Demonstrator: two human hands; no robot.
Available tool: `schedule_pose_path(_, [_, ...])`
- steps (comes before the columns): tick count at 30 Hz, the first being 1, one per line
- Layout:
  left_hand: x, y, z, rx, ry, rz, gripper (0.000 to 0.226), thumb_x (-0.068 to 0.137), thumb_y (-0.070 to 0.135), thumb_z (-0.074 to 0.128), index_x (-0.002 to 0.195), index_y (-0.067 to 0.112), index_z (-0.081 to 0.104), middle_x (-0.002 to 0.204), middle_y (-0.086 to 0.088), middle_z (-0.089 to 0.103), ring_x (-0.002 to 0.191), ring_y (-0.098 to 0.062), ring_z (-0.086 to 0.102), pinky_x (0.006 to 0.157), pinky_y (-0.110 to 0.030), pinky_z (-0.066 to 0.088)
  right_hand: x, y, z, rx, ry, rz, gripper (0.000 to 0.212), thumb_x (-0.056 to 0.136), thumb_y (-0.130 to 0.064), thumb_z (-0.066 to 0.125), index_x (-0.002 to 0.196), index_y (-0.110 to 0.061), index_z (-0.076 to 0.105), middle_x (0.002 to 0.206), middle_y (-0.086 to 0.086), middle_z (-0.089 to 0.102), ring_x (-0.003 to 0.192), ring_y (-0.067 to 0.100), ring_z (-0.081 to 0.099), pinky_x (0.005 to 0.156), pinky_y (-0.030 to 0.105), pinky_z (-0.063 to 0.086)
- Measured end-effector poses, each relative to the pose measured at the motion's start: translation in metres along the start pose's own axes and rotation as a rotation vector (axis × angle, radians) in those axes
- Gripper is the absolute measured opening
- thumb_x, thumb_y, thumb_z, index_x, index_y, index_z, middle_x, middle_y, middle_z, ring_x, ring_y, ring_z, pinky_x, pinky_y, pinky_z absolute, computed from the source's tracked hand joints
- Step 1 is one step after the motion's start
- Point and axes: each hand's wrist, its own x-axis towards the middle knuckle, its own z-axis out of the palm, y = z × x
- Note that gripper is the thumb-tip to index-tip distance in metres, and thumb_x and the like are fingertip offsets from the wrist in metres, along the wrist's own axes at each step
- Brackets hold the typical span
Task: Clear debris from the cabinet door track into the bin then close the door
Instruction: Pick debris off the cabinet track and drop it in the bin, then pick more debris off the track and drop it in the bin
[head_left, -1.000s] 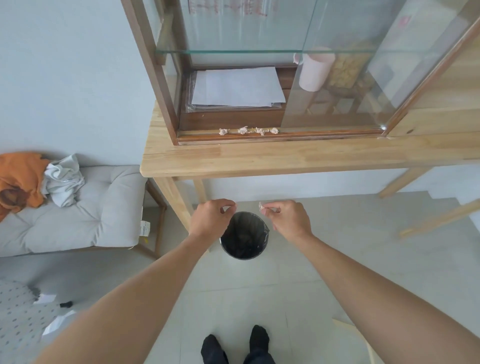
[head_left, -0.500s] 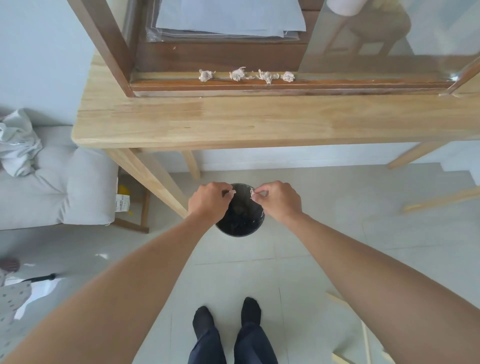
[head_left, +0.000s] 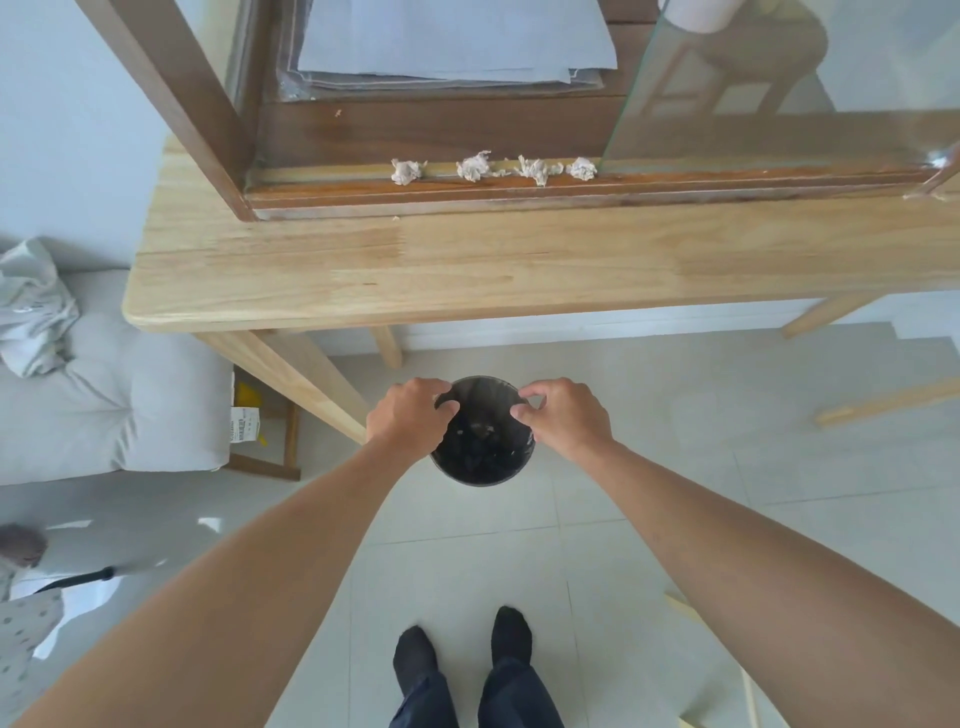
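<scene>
Several crumpled paper scraps lie in a row along the cabinet door track, left of the glass sliding door, which stands partly open. A round bin with a black liner sits on the floor under the table's front edge. My left hand hovers over the bin's left rim, my right hand over its right rim. Both hands have their fingers spread apart with nothing in them.
The cabinet stands on a light wooden table. A stack of papers lies inside the cabinet. A grey cushioned bench with crumpled cloth stands at the left. My feet are on the tiled floor below the bin.
Both hands held small paper scraps pinched over the bin; now the fingers have opened and the scraps are gone from them. My view has tilted further down.
</scene>
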Motion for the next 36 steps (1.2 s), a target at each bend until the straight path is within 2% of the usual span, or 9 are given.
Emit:
schedule_pose_path(3, [-0.008, 0.004, -0.010, -0.009, 0.014, 0.028, 0.030, 0.102, 0.044, 0.062, 0.130, 0.039, 0.073, 0.093, 0.003, 0.078, 0.094, -0.027, 0.074, 0.084, -0.046, 0.064, -0.010, -0.003, -0.007, 0.005, 0.009, -0.009, 0.037, 0.095, -0.046, 0.072, 0.130, -0.034, 0.076, 0.076, -0.014, 0.074, 0.100, 0.016, 0.075, 0.084, 0.033, 0.053])
schedule_pose_path(7, [-0.026, 0.014, -0.026, -0.034, 0.031, 0.035, 0.041, 0.101, 0.047, 0.063, 0.142, 0.041, 0.066, 0.102, 0.003, 0.080, 0.104, -0.025, 0.073, 0.089, -0.044, 0.061, -0.026, -0.012, -0.016, 0.029, 0.046, -0.042, 0.038, 0.095, -0.048, 0.073, 0.130, -0.034, 0.076, 0.091, -0.009, 0.078, 0.103, 0.019, 0.074, 0.085, 0.034, 0.054])
schedule_pose_path(15, [-0.078, 0.034, -0.074, -0.042, 0.103, 0.102, 0.042, 0.103, 0.047, 0.064, 0.144, 0.040, 0.065, 0.085, 0.006, 0.074, 0.096, -0.022, 0.074, 0.087, -0.042, 0.062, -0.069, -0.041, -0.047, 0.109, 0.111, -0.111, 0.036, 0.093, -0.050, 0.073, 0.126, -0.036, 0.077, 0.054, -0.018, 0.069, 0.075, 0.002, 0.069, 0.073, 0.029, 0.050])
schedule_pose_path(19, [-0.105, 0.044, -0.107, -0.057, 0.143, 0.147, 0.042, 0.104, 0.044, 0.064, 0.145, 0.037, 0.064, 0.087, 0.003, 0.077, 0.088, -0.020, 0.074, 0.087, -0.043, 0.063, -0.098, -0.061, -0.070, 0.147, 0.151, -0.152, 0.035, 0.092, -0.052, 0.073, 0.124, -0.039, 0.077, 0.056, -0.027, 0.068, 0.068, -0.004, 0.066, 0.063, 0.024, 0.045])
schedule_pose_path(22, [-0.124, 0.054, -0.132, -0.073, 0.190, 0.186, 0.041, 0.104, 0.044, 0.066, 0.145, 0.035, 0.066, 0.095, 0.002, 0.076, 0.087, -0.019, 0.073, 0.085, -0.041, 0.064, -0.116, -0.081, -0.088, 0.169, 0.197, -0.193, 0.036, 0.092, -0.054, 0.074, 0.124, -0.039, 0.079, 0.061, -0.014, 0.071, 0.073, 0.001, 0.069, 0.068, 0.026, 0.049])
schedule_pose_path(25, [-0.140, 0.065, -0.157, -0.104, 0.240, 0.257, 0.040, 0.102, 0.043, 0.070, 0.140, 0.032, 0.069, 0.109, 0.008, 0.073, 0.089, -0.016, 0.070, 0.085, -0.040, 0.064, -0.129, -0.105, -0.110, 0.169, 0.252, -0.265, 0.034, 0.095, -0.052, 0.075, 0.124, -0.036, 0.080, 0.071, -0.015, 0.071, 0.076, 0.008, 0.072, 0.077, 0.031, 0.057])
schedule_pose_path(31, [-0.149, 0.085, -0.207, -0.073, 0.310, 0.273, 0.041, 0.100, 0.050, 0.068, 0.140, 0.041, 0.068, 0.068, 0.018, 0.067, 0.087, -0.018, 0.070, 0.081, -0.035, 0.058, -0.140, -0.143, -0.150, 0.217, 0.311, -0.347, 0.027, 0.096, -0.049, 0.075, 0.119, -0.037, 0.082, 0.060, -0.012, 0.071, 0.068, 0.002, 0.072, 0.080, 0.035, 0.061])
schedule_pose_path(33, [-0.148, 0.091, -0.219, -0.066, 0.341, 0.273, 0.041, 0.100, 0.051, 0.066, 0.140, 0.042, 0.068, 0.063, 0.017, 0.065, 0.090, -0.018, 0.072, 0.079, -0.035, 0.056, -0.139, -0.153, -0.160, 0.235, 0.328, -0.352, 0.026, 0.095, -0.050, 0.075, 0.117, -0.037, 0.082, 0.063, -0.009, 0.072, 0.074, 0.008, 0.073, 0.080, 0.036, 0.061])
schedule_pose_path(36, [-0.142, 0.099, -0.233, -0.053, 0.371, 0.278, 0.041, 0.102, 0.049, 0.066, 0.142, 0.040, 0.068, 0.069, 0.015, 0.067, 0.099, -0.022, 0.073, 0.085, -0.037, 0.058, -0.131, -0.164, -0.171, 0.250, 0.347, -0.347, 0.027, 0.093, -0.049, 0.077, 0.117, -0.037, 0.081, 0.073, -0.010, 0.070, 0.084, 0.017, 0.075, 0.083, 0.039, 0.060])
